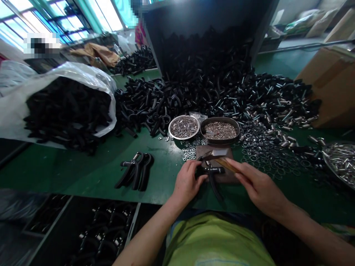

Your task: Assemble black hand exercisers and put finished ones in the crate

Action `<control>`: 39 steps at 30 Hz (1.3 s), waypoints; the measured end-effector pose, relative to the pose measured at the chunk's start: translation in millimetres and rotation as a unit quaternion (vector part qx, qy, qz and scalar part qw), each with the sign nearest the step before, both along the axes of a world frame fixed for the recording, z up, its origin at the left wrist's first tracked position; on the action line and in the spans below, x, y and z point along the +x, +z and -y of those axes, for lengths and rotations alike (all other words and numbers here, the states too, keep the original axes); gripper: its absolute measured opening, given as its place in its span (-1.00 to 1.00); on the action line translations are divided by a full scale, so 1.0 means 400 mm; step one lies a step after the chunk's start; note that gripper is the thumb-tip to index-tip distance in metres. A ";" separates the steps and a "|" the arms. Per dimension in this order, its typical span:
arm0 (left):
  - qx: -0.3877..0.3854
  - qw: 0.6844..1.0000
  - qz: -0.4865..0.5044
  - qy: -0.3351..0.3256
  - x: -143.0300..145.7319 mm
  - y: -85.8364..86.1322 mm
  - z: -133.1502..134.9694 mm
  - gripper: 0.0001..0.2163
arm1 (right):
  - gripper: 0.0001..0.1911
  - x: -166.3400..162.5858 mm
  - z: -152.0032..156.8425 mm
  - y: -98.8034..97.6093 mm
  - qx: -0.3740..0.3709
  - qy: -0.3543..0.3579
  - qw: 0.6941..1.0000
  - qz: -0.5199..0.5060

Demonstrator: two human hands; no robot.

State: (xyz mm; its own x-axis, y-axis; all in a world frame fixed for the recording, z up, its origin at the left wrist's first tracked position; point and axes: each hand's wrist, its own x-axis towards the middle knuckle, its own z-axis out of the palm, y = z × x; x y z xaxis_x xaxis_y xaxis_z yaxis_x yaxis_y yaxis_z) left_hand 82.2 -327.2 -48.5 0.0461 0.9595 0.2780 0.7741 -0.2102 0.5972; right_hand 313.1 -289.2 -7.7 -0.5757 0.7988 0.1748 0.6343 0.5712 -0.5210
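As far as can be judged, well short of finished. At far left, a white bag [15, 118] full of loose black handles [69, 107], apparently unused. Lower down, in a dark crate [134, 223], rows of black units [102, 236] with shiny springs, seemingly put together already. Next, on the green table [166, 184], a small group of finished-looking pieces [135, 170], side by side. Behind, a large heap of black parts [174, 98], then a round dish [184, 138] and an oval tin [220, 141] of small metal bits: plenty left, by the look of it.

Then the left hand [188, 181], partly curled, thumb and fingers gripping one side of a spring grip [213, 184] over a metal plate [231, 177]. Grip just right of the left fingertips, probably part-made. Over its upper part, the head of a hammer [220, 152]; contact or gap, impossible to tell. Right hand [256, 184] closed around the wooden handle, right of the grip. Beyond, loose rings [266, 159] and springs [285, 142], not yet used.
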 end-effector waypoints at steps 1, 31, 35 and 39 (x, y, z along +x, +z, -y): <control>-0.010 1.000 0.009 0.023 0.002 0.003 0.008 -0.66 | -0.52 0.004 0.010 0.001 0.010 0.009 1.000 0.010; -0.361 0.739 0.566 0.061 0.118 0.117 0.054 -0.46 | -0.70 -0.112 -0.464 -0.011 0.075 -0.105 0.962 0.239; -0.259 0.868 0.423 0.029 0.046 0.135 -0.044 -0.57 | -0.71 -0.154 -0.512 -0.045 0.046 -0.099 0.962 0.251; -0.120 0.977 0.177 -0.005 0.001 0.119 -0.229 -0.73 | -0.73 -0.146 -0.511 -0.051 0.037 -0.102 0.964 0.242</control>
State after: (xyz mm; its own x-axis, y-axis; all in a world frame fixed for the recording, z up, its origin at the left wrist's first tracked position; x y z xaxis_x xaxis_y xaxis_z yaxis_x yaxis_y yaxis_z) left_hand 82.8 -235.6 -1.0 -0.0031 0.9990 0.0450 0.5082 -0.0372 0.8604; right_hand 254.8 -84.8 -28.1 -0.4367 0.8995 -0.0137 0.8958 0.4334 -0.0981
